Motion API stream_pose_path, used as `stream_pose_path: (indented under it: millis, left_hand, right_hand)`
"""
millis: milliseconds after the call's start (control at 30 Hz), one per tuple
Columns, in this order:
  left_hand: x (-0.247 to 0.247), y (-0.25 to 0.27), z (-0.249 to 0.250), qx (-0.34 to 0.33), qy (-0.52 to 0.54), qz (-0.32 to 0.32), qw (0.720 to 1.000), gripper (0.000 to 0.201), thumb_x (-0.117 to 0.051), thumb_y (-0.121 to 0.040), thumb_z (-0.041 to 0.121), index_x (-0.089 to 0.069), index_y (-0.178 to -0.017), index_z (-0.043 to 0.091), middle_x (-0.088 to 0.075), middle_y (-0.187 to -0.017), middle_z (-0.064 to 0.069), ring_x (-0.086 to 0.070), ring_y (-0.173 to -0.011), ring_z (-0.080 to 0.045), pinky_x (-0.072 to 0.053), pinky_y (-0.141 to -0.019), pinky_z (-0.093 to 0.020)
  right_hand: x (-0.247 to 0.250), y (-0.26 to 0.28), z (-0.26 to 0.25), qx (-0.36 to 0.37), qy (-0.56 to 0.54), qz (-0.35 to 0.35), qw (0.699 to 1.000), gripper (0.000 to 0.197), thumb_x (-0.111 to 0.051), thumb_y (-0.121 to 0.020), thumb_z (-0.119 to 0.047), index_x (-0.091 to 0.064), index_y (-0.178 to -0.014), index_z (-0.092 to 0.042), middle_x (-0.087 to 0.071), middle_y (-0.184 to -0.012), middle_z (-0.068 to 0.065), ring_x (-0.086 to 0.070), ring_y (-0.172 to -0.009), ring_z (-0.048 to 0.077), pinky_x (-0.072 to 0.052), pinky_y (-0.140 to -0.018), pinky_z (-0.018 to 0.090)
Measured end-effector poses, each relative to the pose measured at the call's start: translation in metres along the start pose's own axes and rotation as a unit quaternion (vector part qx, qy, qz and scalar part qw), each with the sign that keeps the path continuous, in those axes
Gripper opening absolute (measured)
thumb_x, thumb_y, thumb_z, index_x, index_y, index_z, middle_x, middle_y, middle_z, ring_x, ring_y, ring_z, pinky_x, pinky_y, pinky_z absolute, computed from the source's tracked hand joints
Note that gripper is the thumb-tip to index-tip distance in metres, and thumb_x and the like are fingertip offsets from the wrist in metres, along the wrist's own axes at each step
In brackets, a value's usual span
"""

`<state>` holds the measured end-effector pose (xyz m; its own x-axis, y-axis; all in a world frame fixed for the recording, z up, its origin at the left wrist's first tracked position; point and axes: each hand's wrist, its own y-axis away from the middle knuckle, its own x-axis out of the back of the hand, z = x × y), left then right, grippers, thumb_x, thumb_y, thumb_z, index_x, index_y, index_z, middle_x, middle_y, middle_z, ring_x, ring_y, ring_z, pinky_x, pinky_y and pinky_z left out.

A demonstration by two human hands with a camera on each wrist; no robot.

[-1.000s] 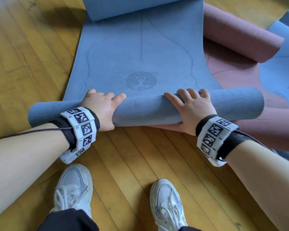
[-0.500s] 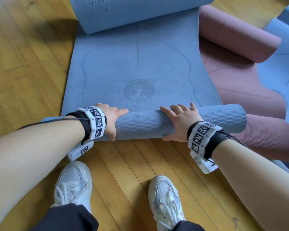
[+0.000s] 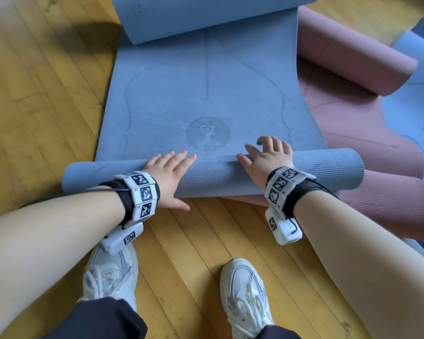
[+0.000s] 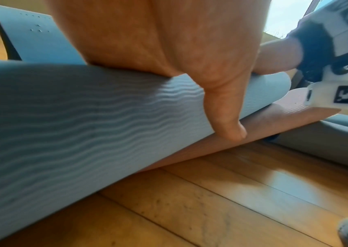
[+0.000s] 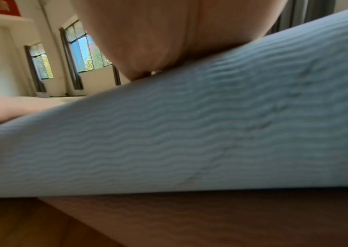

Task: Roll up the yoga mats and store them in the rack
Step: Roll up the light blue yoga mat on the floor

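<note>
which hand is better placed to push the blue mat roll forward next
Left, slightly. The left hand lies flat across the top of the blue roll, thumb down its near side. The right hand has its fingers lifted and curled past the crest.

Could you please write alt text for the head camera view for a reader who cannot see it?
Both hands, left hand and right hand, press flat on a partly rolled blue yoga mat on a wooden floor. A pink mat lies beside it, partly underneath.
</note>
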<state>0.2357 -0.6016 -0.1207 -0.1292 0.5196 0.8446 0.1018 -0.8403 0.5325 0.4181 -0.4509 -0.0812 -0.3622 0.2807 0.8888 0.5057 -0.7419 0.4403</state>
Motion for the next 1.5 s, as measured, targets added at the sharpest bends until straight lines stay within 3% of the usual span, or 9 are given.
stream_pose_path:
  millis: [133,333,500,667,867,967,1067,1200,1500]
  left_hand:
    - [0.002,-0.008,-0.005,0.005,0.014,0.021,1.000,0.124,-0.062,-0.067,0.075,0.019,-0.149,0.029,0.012,-0.160,0.002,0.003,-0.148,-0.022,-0.001,-0.119,-0.039]
    - [0.010,-0.014,-0.011,0.029,0.037,0.031,0.998,0.115,-0.060,-0.074,0.070,0.017,-0.149,0.028,0.011,-0.160,0.001,0.009,-0.147,-0.024,0.004,-0.119,-0.040]
    - [0.004,0.002,-0.006,0.103,0.040,0.062,0.992,0.093,-0.053,-0.085,0.061,0.003,-0.150,0.025,0.008,-0.158,-0.008,0.001,-0.146,-0.027,-0.001,-0.117,-0.038]
    - [-0.005,0.000,-0.010,0.101,0.026,0.045,0.994,0.097,-0.042,-0.090,0.063,0.023,-0.148,0.019,0.018,-0.158,-0.006,0.015,-0.146,-0.023,0.009,-0.118,-0.037]
    - [-0.001,-0.016,-0.020,0.094,-0.011,0.050,0.994,0.116,-0.050,-0.078,0.074,0.025,-0.147,0.019,0.017,-0.158,-0.007,0.013,-0.146,-0.025,0.008,-0.118,-0.039]
    - [0.000,-0.020,-0.023,0.095,-0.032,0.042,0.994,0.120,-0.058,-0.076,0.070,0.025,-0.147,0.021,0.015,-0.159,-0.007,0.010,-0.146,-0.029,0.006,-0.118,-0.041]
    - [0.004,-0.022,-0.027,0.104,-0.053,0.036,0.992,0.121,-0.067,-0.075,0.061,0.022,-0.148,0.024,0.004,-0.158,-0.011,-0.005,-0.145,-0.035,-0.007,-0.118,-0.043]
    - [0.017,-0.028,-0.034,0.094,-0.114,0.057,0.987,0.110,-0.067,-0.075,0.054,0.012,-0.149,0.030,-0.035,-0.141,-0.006,-0.043,-0.121,-0.027,-0.033,-0.101,-0.038]
    - [0.056,0.016,-0.020,0.059,-0.096,0.132,0.985,0.098,-0.062,-0.070,0.054,-0.004,-0.145,0.032,-0.048,-0.128,0.000,-0.049,-0.114,-0.026,-0.033,-0.095,-0.037]
  right_hand:
    - [-0.007,0.013,-0.007,0.038,-0.029,0.088,0.995,0.051,-0.026,-0.098,-0.053,-0.027,-0.144,-0.033,-0.037,-0.135,0.002,-0.030,-0.131,0.023,-0.011,-0.113,0.042]
    - [-0.011,0.023,0.004,0.080,0.075,0.025,0.994,0.087,-0.039,-0.082,-0.075,-0.003,-0.149,-0.034,-0.012,-0.157,0.002,0.001,-0.147,0.024,0.007,-0.115,0.059]
    - [0.002,0.002,0.000,0.058,0.017,0.016,0.998,0.083,-0.040,-0.081,-0.076,-0.015,-0.148,-0.034,-0.021,-0.154,-0.001,0.003,-0.147,0.024,0.005,-0.115,0.058]
    - [0.007,-0.011,-0.003,0.027,-0.021,0.030,0.999,0.078,-0.046,-0.079,-0.076,-0.026,-0.145,-0.039,-0.026,-0.144,0.003,-0.011,-0.141,0.026,0.002,-0.116,0.055]
    - [-0.002,-0.006,-0.008,0.052,0.035,0.054,0.997,0.075,-0.029,-0.092,-0.065,0.003,-0.152,-0.033,-0.018,-0.154,0.006,-0.006,-0.146,0.027,0.001,-0.116,0.056]
    - [-0.004,-0.007,-0.001,0.069,0.084,0.028,0.994,0.097,-0.044,-0.082,-0.074,0.009,-0.151,-0.031,-0.008,-0.158,0.006,0.001,-0.147,0.028,0.002,-0.116,0.057]
    - [-0.003,-0.014,-0.002,0.064,0.114,0.004,0.991,0.113,-0.062,-0.076,-0.067,0.016,-0.149,-0.030,-0.003,-0.157,0.007,0.002,-0.146,0.030,0.002,-0.116,0.057]
    - [0.000,-0.018,0.000,0.074,0.126,0.046,0.988,0.107,-0.071,-0.077,-0.047,0.006,-0.150,-0.031,-0.021,-0.148,0.003,-0.019,-0.138,0.026,-0.010,-0.115,0.054]
    - [0.049,0.019,0.029,0.125,0.140,0.143,0.972,0.086,-0.070,-0.071,-0.045,-0.022,-0.142,-0.035,-0.043,-0.131,-0.003,-0.043,-0.120,0.024,-0.030,-0.100,0.045]
